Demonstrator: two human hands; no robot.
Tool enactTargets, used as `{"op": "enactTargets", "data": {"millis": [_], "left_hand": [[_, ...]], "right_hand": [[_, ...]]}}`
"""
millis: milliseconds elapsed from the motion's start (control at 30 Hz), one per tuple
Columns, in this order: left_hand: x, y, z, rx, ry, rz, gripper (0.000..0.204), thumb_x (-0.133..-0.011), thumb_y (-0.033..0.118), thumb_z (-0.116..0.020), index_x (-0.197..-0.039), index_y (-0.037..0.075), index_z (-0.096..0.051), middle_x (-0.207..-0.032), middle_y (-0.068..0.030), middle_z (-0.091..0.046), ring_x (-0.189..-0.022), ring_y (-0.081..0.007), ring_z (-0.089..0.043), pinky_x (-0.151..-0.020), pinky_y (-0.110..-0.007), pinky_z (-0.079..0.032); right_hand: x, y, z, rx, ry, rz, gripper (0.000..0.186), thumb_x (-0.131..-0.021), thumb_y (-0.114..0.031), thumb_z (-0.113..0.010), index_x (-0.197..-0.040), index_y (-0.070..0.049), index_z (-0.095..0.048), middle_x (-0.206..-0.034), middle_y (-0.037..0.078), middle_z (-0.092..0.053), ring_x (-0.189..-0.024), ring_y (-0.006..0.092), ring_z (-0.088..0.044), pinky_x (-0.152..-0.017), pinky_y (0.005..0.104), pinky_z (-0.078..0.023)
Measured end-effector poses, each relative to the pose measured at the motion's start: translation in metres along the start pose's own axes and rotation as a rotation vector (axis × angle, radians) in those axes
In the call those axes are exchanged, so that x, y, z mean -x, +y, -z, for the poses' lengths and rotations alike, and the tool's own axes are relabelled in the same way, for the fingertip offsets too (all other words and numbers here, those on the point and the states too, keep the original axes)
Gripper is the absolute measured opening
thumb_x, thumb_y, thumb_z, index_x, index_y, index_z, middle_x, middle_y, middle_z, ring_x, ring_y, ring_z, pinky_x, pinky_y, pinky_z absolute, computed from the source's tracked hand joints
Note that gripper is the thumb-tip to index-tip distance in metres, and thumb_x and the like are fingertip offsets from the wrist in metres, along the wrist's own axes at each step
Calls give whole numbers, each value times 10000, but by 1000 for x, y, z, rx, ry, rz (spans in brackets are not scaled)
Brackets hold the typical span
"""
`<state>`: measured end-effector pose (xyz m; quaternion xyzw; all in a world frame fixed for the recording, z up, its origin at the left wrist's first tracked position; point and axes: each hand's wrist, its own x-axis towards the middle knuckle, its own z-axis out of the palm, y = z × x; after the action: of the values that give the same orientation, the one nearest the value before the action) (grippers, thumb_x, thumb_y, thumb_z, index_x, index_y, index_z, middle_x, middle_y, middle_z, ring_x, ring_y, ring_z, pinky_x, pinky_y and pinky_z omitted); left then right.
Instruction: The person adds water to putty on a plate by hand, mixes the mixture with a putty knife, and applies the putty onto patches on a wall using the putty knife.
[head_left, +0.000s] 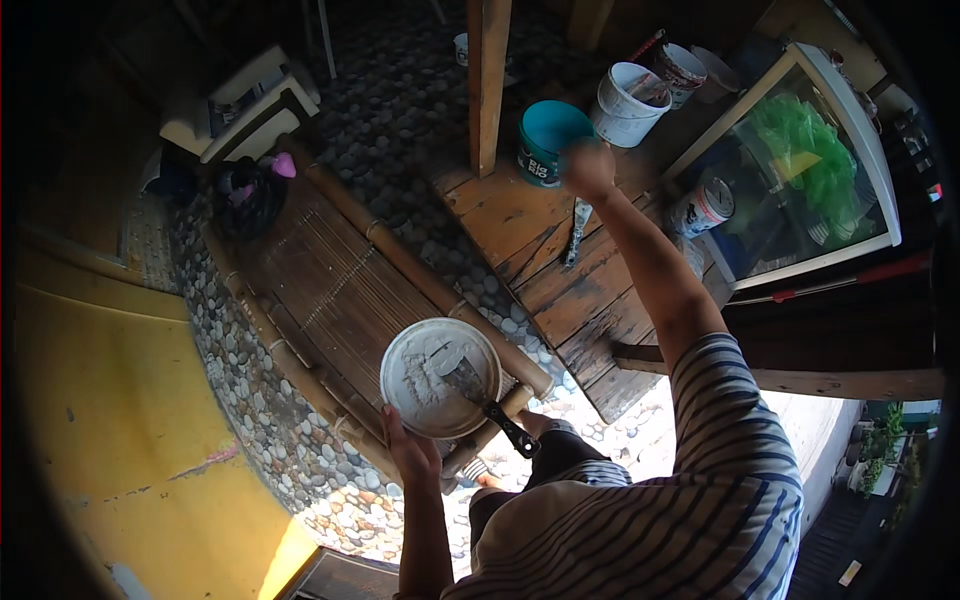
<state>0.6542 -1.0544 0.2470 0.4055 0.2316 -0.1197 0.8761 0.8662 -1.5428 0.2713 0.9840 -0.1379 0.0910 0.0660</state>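
Observation:
My left hand (pixel 412 447) grips the lower left edge of a round white tub (pixel 391 372), which holds white paste (pixel 418 372). Across the paste lies a putty knife (pixel 510 428), its metal blade in the tub and its black handle sticking out over the rim toward me. My right arm reaches far forward, and my right hand (pixel 587 168) is at the right rim of a teal bucket (pixel 538 168). That hand is blurred, so its fingers and anything in them cannot be made out. A narrow tool with a speckled handle (pixel 574 240) lies on the wooden planks just below the bucket.
Under the tub is a bamboo bench (pixel 330 270), with a black bag (pixel 245 200) at its far end. The plank table (pixel 560 290) carries white buckets (pixel 628 110), a paint can (pixel 703 208) and a glass-fronted cabinet (pixel 800 170). A wooden post (pixel 489 90) rises beside the teal bucket.

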Motion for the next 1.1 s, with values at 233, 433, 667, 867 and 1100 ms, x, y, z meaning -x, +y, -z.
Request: {"op": "enactTargets", "data": {"millis": [233, 433, 667, 867, 1100], "left_hand": [[-55, -29, -104, -14, 18, 4, 429, -1047, 335, -469, -1341, 23, -477, -1376, -135, -530, -1267, -267, -513, -1101, -426, -383], [-95, -29, -173, -24, 19, 33, 339, -1062, 279, -441, -1288, 37, -513, -1288, -113, -586, -1177, -238, -583, -1014, -400, -480], [-137, -36, -236, -31, -11, 56, 326, -1061, 266, -458, -1274, 28, -525, -1271, -119, -597, -1166, -226, -592, -996, -385, -501], [-175, -55, -283, -48, -31, 49, 353, -1062, 269, -459, -1299, 12, -510, -1281, -129, -592, -1167, -226, -590, -1003, -385, -493], [-199, -77, -320, -57, -120, 65, 377, -1059, 283, -465, -1315, 8, -496, -1289, -122, -583, -1167, -217, -588, -1006, -365, -487]], "right_hand": [[-66, 51, -14, 108, -235, 333, 220, -870, -217, -634, -1050, -96, -671, -1102, 137, -682, -1100, 305, -628, -996, 525, -408], [-123, 72, 6, -69, -579, 339, 256, -903, -260, -582, -1045, -74, -688, -1090, 175, -692, -1048, 308, -649, -921, 442, -495], [-186, 95, -34, -960, -860, -273, 362, -905, -287, -570, -1155, -54, -690, -1190, 150, -686, -1098, 256, -639, -991, 361, -466], [-225, 101, -94, -217, -735, -103, 304, -917, -206, -538, -1126, -76, -716, -1171, 143, -697, -1116, 275, -648, -989, 372, -484], [-232, 118, -149, 351, -602, 726, 261, -940, -193, -541, -1127, -117, -706, -1200, 127, -686, -1085, 305, -665, -941, 398, -523]]}}
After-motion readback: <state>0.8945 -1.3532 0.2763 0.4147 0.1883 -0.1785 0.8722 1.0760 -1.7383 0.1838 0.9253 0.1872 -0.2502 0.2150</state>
